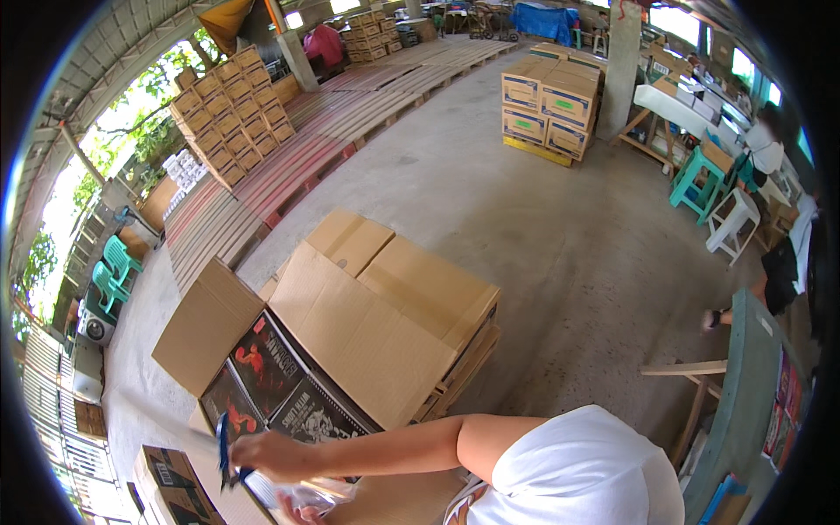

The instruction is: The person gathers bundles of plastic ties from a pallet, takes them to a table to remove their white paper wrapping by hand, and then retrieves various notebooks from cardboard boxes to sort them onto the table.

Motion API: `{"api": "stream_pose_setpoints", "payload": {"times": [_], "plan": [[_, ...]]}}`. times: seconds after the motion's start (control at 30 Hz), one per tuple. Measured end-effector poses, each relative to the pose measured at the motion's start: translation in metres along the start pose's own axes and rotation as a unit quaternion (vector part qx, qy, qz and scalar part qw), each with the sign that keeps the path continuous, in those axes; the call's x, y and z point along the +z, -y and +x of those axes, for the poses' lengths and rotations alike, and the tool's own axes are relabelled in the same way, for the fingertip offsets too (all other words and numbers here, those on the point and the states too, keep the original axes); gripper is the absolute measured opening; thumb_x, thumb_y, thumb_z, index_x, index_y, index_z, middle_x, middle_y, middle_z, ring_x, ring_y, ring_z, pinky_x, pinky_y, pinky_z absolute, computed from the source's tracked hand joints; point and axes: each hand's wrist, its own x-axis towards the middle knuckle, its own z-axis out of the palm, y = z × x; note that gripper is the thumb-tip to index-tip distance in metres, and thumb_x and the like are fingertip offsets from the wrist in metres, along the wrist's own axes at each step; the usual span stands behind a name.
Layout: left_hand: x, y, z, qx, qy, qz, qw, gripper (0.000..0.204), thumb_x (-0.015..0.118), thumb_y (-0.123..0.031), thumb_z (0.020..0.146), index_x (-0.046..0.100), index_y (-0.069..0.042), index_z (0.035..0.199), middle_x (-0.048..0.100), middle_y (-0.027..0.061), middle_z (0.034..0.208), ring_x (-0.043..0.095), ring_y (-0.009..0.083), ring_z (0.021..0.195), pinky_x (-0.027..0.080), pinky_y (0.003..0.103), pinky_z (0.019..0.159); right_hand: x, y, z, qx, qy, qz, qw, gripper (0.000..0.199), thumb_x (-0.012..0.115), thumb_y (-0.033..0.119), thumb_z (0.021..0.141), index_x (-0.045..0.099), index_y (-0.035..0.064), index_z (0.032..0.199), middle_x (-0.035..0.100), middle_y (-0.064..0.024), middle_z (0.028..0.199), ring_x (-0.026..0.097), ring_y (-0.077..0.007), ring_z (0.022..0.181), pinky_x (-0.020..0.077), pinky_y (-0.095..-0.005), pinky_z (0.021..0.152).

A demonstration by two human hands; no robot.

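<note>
So far the near carton (pixel 289 367) is open and part-filled with dark packs, and my right hand (pixel 262 453) grips a blue-handled cutter (pixel 222 451); I cannot tell the left hand's (pixel 293 509) grip.

Open brown carton (pixel 350 324), stacked boxes (pixel 549 105) beyond

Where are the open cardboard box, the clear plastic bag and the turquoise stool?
open cardboard box (pixel 367 341), head view, on the big right flap folded back.
clear plastic bag (pixel 302 494), head view, on the crumpled film beside the hand.
turquoise stool (pixel 697 175), head view, on its seat and upper legs.
</note>
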Motion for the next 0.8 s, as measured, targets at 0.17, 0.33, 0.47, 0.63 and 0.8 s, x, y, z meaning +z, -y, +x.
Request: {"api": "stream_pose_setpoints", "payload": {"times": [0.17, 0.33, 0.47, 0.63, 0.8], "plan": [[-0.071, 0.038, -0.027, 0.085, -0.25, -0.294, 0.918, 0.05, 0.037, -0.033, 0.089, 0.028, -0.002, 0.127, 0.036, 0.0149, 0.121, 0.035, 0.0257, 0.112, 0.03, 0.037, 0.092, 0.009, 0.137, 0.023, -0.103, 0.085, 0.198, 0.971, 0.017, 0.054, 0.003, 0.06, 0.053, 0.0011, 0.076, 0.051, -0.0125, 0.074, 0.052, -0.0306, 0.075, 0.0423, -0.0389, 0.064], [-0.203, 0.118, -0.127, 0.02, -0.25, -0.486, 0.837, 0.034, 0.04, -0.022, 0.089, 0.036, -0.005, 0.117, 0.039, 0.0053, 0.091, 0.04, 0.0162, 0.083, 0.035, 0.03, 0.071, 0.129, 0.246, -0.019, -0.011, 0.177, 0.524, 0.833, 0.013, 0.058, 0.014, 0.079, 0.056, 0.001, 0.08, 0.059, -0.0136, 0.095, 0.056, -0.0286, 0.085, 0.0444, -0.0332, 0.071], [-0.289, 0.165, -0.315, -0.001, -0.315, -0.526, 0.79, 0.022, 0.043, -0.014, 0.089, 0.043, -0.007, 0.11, 0.041, -0.0024, 0.066, 0.044, 0.0085, 0.06, 0.04, 0.024, 0.054, 0.201, 0.33, -0.108, 0.283, 0.319, 0.596, 0.68, 0.027, 0.058, 0.005, 0.078, 0.058, 0.0033, 0.105, 0.058, -0.001, 0.09, 0.048, -0.0059, 0.073, 0.0411, -0.0212, 0.064], [-0.355, 0.202, -0.559, 0.003, -0.435, -0.561, 0.704, 0.04, 0.052, -0.004, 0.082, 0.037, -0.003, 0.12, 0.053, 0.0007, 0.086, 0.052, 0.008, 0.075, 0.044, 0.019, 0.067, 0.291, 0.461, -0.224, 0.365, 0.345, 0.551, 0.666, 0.032, 0.053, -0.006, 0.077, 0.053, -0.0006, 0.109, 0.052, 0.0029, 0.082, 0.045, -0.0039, 0.067, 0.0366, -0.0167, 0.063], [-0.375, 0.231, -0.726, -0.036, -0.579, -0.57, 0.582, 0.035, 0.049, -0.008, 0.083, 0.041, -0.001, 0.116, 0.055, 0.0043, 0.097, 0.053, 0.0092, 0.085, 0.043, 0.02, 0.075, 0.392, 0.584, -0.323, 0.431, 0.447, 0.565, 0.544, 0.033, 0.051, -0.008, 0.077, 0.053, -0.0017, 0.109, 0.05, 0.0032, 0.079, 0.045, -0.0037, 0.069, 0.0358, -0.0168, 0.063]]}}
